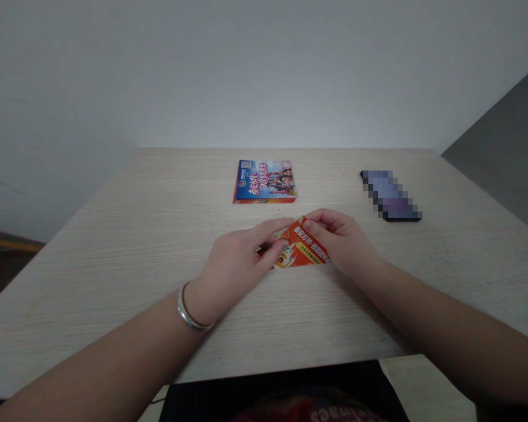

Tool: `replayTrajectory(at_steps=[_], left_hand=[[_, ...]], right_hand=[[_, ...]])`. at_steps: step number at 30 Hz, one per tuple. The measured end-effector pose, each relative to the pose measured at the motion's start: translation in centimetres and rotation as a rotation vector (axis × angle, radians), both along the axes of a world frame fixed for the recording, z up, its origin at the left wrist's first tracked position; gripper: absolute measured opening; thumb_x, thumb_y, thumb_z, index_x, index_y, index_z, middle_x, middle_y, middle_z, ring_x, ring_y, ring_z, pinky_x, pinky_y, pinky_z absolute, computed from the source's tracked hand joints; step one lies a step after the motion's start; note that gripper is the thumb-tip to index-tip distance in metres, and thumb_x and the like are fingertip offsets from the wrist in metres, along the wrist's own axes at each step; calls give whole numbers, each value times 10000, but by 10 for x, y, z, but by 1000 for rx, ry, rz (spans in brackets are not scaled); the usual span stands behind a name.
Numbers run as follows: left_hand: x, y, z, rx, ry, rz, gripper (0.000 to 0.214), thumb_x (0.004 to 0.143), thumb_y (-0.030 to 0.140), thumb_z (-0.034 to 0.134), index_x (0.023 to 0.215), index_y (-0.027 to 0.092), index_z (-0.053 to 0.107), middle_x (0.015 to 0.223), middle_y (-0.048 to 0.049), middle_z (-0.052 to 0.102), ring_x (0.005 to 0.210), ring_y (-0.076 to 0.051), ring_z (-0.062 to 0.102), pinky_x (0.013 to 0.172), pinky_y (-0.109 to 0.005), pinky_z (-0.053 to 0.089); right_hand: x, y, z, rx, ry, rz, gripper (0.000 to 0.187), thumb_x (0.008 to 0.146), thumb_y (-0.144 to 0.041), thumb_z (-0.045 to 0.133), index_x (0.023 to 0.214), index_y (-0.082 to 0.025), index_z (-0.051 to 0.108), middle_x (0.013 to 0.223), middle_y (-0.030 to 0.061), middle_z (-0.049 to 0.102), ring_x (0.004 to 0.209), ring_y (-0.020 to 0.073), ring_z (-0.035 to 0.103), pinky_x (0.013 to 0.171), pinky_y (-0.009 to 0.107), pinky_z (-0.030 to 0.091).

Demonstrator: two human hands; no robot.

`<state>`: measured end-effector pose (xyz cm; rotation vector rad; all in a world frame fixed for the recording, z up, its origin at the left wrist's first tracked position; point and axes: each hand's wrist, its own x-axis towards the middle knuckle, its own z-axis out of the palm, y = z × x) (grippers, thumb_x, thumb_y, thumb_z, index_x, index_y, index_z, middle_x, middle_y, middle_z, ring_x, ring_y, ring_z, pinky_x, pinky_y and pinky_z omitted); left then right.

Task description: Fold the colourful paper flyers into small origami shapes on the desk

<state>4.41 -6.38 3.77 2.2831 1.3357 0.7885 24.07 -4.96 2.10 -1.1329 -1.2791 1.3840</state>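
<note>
Between my two hands is an orange printed flyer (pixel 303 249), folded into a pointed shape, with a castle picture and white Chinese lettering. My left hand (pixel 242 255), with a silver bangle at the wrist, pinches the flyer's left side between thumb and fingers. On the upper right edge, near the folded tip, my right hand (pixel 341 237) presses with its thumb, its fingers curled behind the paper. Parts of the flyer are hidden under both hands. Just beyond them lies a stack of blue and orange flyers (pixel 266 180).
A black-edged phone (pixel 389 196), its screen blurred, lies at the right on the pale wood-grain table (pixel 149 234). A white wall (pixel 264 70) rises behind the table's far edge. Dark cloth (pixel 273 384) shows below the near edge.
</note>
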Motion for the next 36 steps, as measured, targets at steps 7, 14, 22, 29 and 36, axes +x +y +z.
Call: replayTrajectory(at_steps=[7,14,22,29,36], left_hand=[[-1,1,-3,52,-50,-46,327,937,302,573,1254,285,649,1086,-4,759,843,-155,724,654,-233,532],[-1,0,-3,87,-44,-36,331,933,274,575,1254,276,657,1087,-2,759,852,-157,732,720,-247,557],[-2,1,-4,95,-24,-42,336,940,287,565,1265,284,649,1094,-1,757,859,-164,733,705,-252,555],[0,0,-3,28,-56,-40,331,940,289,555,1258,294,649,1095,-7,756,847,-157,723,691,-250,543],[-3,6,-8,-207,-119,-46,322,875,384,629,1151,224,673,884,-28,752,700,-150,663,585,-238,480]], right_hand=[[-3,-4,3,-20,85,-5,241,718,-473,761,768,-249,688,751,-19,727,645,138,672,645,305,575],[-4,-5,4,-29,108,-7,224,714,-463,766,786,-261,702,753,-24,737,655,144,687,654,313,585],[-3,-6,5,-23,76,-13,243,727,-478,755,788,-249,700,756,-12,736,657,146,686,638,310,582],[-4,-5,6,-47,68,-15,260,709,-494,762,759,-250,690,738,-13,724,636,146,669,614,310,570],[8,3,6,-27,-36,-114,272,718,-500,744,753,-239,675,721,1,707,610,149,641,586,305,540]])
